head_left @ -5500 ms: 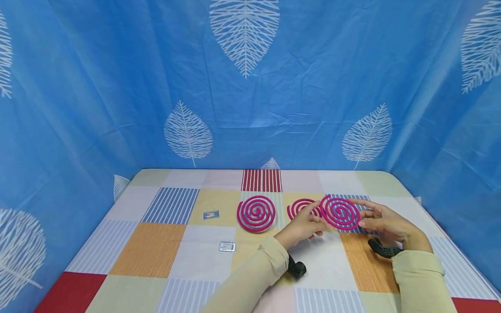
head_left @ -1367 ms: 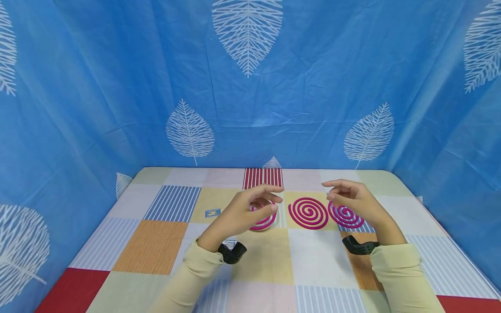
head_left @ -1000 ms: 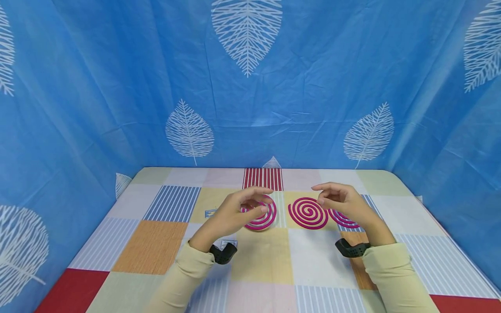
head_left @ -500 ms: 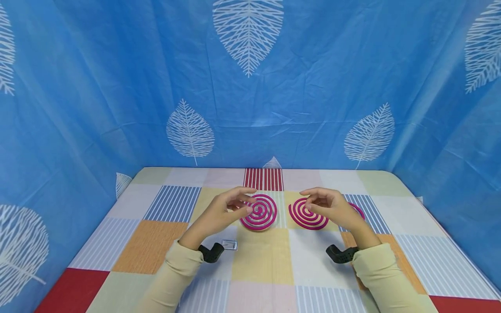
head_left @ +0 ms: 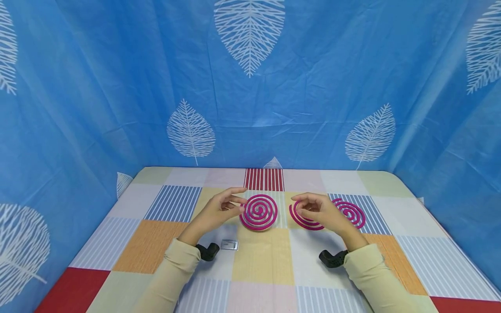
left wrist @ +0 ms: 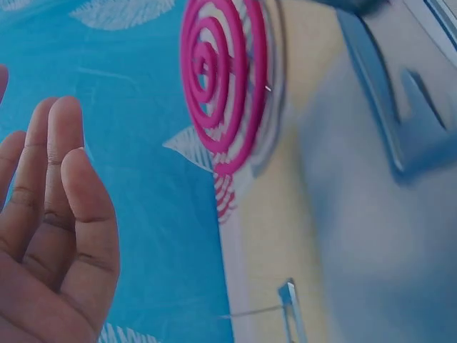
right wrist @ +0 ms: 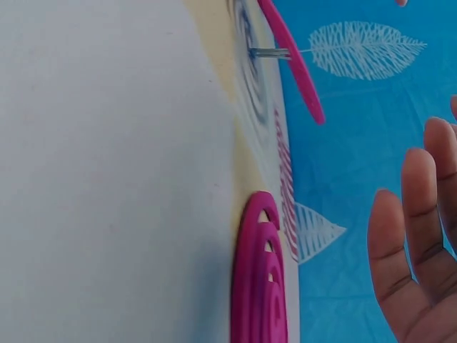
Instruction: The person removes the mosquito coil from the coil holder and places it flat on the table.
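Observation:
Three pink mosquito coils are in the head view. The left coil (head_left: 258,212) is raised on a thin metal stand (right wrist: 270,53), which shows in the right wrist view. Beside its left edge hovers my left hand (head_left: 216,213), fingers loosely bent and holding nothing. My right hand (head_left: 324,213), also relaxed and holding nothing, hangs over the middle coil (head_left: 307,224) and covers part of it. The right coil (head_left: 349,213) lies flat behind that hand. A flat metal coil stand (head_left: 229,244) lies near my left wrist; another stand (left wrist: 289,307) shows in the left wrist view.
The table has a patchwork-patterned cloth (head_left: 262,256). A blue curtain with white leaf prints (head_left: 305,87) closes off the back and both sides. Each wrist wears a black camera mount, such as the right mount (head_left: 332,259).
Earlier my right hand held up the right coil, with my left hand at the middle one; now that coil lies down. Over the last second both empty hands have drifted left.

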`<action>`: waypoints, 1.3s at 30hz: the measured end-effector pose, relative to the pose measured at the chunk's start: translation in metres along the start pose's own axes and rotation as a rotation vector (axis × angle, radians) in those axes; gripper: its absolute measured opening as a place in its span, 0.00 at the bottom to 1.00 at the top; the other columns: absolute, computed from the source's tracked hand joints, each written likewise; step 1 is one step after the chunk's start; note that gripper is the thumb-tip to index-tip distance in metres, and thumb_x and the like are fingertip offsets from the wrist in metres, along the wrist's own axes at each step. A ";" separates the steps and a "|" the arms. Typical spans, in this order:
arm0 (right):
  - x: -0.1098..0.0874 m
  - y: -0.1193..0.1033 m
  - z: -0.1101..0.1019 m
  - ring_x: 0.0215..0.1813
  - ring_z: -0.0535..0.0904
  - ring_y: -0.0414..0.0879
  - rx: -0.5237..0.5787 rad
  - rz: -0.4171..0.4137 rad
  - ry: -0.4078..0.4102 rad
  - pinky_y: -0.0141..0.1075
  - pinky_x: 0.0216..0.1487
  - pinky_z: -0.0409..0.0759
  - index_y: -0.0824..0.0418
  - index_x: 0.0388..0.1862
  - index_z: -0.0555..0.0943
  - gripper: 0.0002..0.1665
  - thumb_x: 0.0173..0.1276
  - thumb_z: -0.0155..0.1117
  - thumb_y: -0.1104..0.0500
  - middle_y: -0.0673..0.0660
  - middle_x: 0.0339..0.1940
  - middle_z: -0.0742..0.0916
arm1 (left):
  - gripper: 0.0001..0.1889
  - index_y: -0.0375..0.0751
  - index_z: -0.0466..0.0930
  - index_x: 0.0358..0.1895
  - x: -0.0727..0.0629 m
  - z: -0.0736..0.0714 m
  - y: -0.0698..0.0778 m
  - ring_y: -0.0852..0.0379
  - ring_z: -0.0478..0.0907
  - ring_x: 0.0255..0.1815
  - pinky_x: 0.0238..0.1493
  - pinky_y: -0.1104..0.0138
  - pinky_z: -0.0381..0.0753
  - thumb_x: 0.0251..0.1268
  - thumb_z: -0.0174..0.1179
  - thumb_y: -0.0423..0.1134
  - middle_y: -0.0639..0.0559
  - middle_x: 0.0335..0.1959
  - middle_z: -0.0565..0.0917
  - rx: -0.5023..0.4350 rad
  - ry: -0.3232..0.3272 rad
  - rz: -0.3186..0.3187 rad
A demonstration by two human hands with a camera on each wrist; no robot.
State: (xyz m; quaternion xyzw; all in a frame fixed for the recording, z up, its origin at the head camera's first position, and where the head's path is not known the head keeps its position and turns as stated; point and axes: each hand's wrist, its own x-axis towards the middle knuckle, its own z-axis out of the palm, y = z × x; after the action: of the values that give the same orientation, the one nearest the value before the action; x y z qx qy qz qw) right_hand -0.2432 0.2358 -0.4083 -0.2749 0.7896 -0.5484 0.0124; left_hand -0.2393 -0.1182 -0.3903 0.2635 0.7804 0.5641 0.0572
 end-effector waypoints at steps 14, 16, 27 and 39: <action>0.011 0.010 0.013 0.42 0.84 0.40 0.050 0.114 -0.112 0.30 0.44 0.82 0.83 0.70 0.72 0.31 0.71 0.69 0.73 0.65 0.44 0.88 | 0.32 0.31 0.66 0.81 0.000 -0.005 -0.022 0.42 0.83 0.57 0.57 0.56 0.80 0.80 0.63 0.34 0.32 0.60 0.86 0.054 -0.046 -0.125; 0.013 0.011 0.015 0.42 0.83 0.40 0.041 0.135 -0.114 0.30 0.44 0.81 0.82 0.71 0.72 0.33 0.70 0.70 0.73 0.65 0.45 0.88 | 0.32 0.31 0.66 0.81 0.000 -0.005 -0.023 0.43 0.83 0.54 0.52 0.57 0.81 0.79 0.63 0.34 0.33 0.60 0.86 0.061 -0.043 -0.143; 0.022 0.014 0.025 0.41 0.86 0.43 0.111 0.253 -0.148 0.35 0.42 0.87 0.81 0.76 0.66 0.36 0.74 0.67 0.71 0.70 0.49 0.87 | 0.33 0.31 0.66 0.81 0.001 -0.004 -0.026 0.45 0.87 0.49 0.35 0.59 0.82 0.79 0.65 0.34 0.37 0.55 0.87 0.123 -0.072 -0.239; 0.034 0.013 0.040 0.35 0.84 0.44 0.173 0.393 -0.125 0.35 0.37 0.86 0.73 0.81 0.65 0.39 0.76 0.67 0.71 0.64 0.50 0.86 | 0.36 0.30 0.64 0.82 0.001 -0.002 -0.029 0.45 0.87 0.48 0.39 0.60 0.83 0.76 0.67 0.36 0.37 0.53 0.86 0.162 -0.089 -0.301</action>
State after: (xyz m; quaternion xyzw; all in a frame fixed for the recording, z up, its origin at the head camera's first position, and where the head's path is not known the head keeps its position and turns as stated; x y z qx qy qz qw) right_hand -0.2649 0.1894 -0.4254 -0.1473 0.7756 -0.5831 0.1917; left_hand -0.2515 -0.1262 -0.4155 0.1723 0.8506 0.4723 0.1540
